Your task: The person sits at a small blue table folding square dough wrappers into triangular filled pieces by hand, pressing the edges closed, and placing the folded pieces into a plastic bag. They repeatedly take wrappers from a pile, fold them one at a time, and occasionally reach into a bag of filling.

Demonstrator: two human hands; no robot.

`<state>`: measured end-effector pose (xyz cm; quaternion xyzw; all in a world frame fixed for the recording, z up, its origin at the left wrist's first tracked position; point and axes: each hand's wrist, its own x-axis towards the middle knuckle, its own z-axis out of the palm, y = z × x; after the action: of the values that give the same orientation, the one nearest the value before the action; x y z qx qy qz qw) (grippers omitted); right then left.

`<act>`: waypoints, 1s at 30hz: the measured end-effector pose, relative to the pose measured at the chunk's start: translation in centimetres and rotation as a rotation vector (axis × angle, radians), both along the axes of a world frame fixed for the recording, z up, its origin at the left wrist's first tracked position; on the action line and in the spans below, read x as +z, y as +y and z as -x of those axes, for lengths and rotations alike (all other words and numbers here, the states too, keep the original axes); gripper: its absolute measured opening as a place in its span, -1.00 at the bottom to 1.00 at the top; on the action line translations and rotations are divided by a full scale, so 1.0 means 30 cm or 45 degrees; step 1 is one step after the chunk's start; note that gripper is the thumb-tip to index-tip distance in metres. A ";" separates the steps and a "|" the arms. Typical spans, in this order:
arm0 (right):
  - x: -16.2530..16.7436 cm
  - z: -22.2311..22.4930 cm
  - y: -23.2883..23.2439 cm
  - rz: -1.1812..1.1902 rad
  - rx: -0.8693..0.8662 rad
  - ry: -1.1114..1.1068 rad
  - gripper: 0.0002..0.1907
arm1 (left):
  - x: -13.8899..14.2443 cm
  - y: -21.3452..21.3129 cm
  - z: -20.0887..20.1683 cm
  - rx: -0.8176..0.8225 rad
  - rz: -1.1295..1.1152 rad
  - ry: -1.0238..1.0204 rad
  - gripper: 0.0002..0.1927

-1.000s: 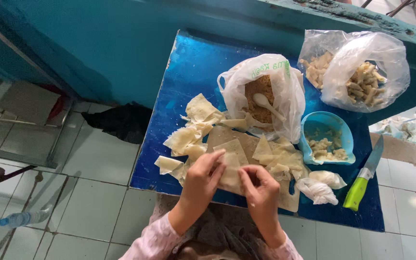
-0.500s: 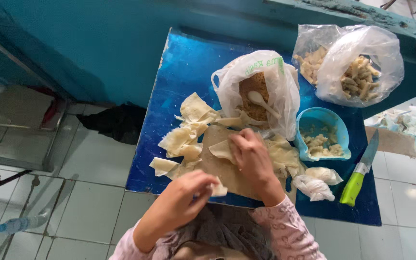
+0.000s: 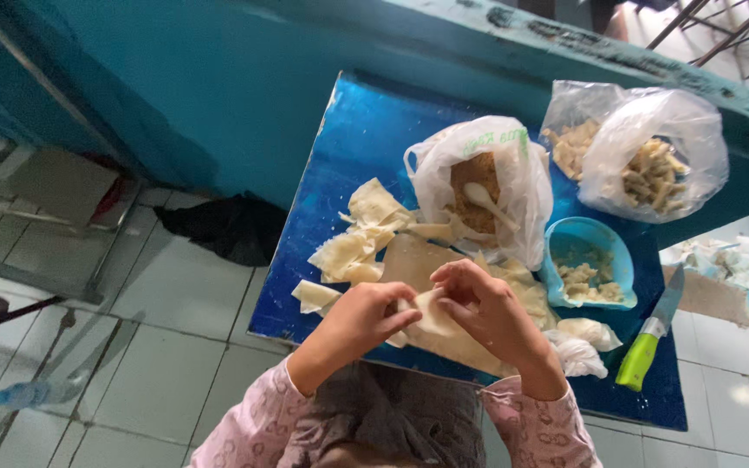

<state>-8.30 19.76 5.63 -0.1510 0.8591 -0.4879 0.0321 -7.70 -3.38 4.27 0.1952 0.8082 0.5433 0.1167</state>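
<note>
A: Starting at the far left, we see a clear plastic bottle lying on the pale tiled floor, and further in a black crumpled cloth against the turquoise wall.

B: Then comes the glossy blue surface. On its left part we see loose pale dough wrappers, some overlapping, one lying apart near the edge.

A: Our left hand and our right hand meet above the near edge. Between them we hold one small pale dough wrapper.

B: The left fingers are pinched together on its left edge, and the right fingers curl down and clamp its top and right side. It is lifted off the surface, just above a tan flat sheet.

A: Behind our hands stands a white plastic bag of brown crumbly filling with a white spoon in it.

B: To the right we see a light blue plastic bowl holding pale chopped bits, with a crumpled white bag in front of it.

A: Further back sit two clear plastic bags of pale fried pieces, touching each other.

B: Rightmost on the surface lies a knife with a bright green handle, its blade pointing away from us.
</note>
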 end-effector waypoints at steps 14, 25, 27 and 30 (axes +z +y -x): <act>-0.041 -0.013 -0.091 -0.129 -0.231 0.504 -0.82 | 0.076 -0.024 -0.055 0.238 -0.169 0.152 -0.85; -0.183 -0.192 -0.017 1.142 -0.198 -0.747 -0.76 | 0.021 0.040 -0.102 0.281 -0.258 0.055 -0.81; -0.183 -0.160 -0.002 0.692 -0.367 -0.431 -0.80 | -0.019 0.062 -0.087 0.303 -0.295 0.045 -0.75; -0.169 -0.083 -0.006 0.116 -0.489 -0.066 -0.82 | -0.067 0.110 -0.056 0.332 -0.266 0.100 -0.74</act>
<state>-5.81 19.56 0.54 0.0270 0.8482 -0.5270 -0.0464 -6.03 -0.07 2.25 0.1208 0.7697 0.6269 -0.0076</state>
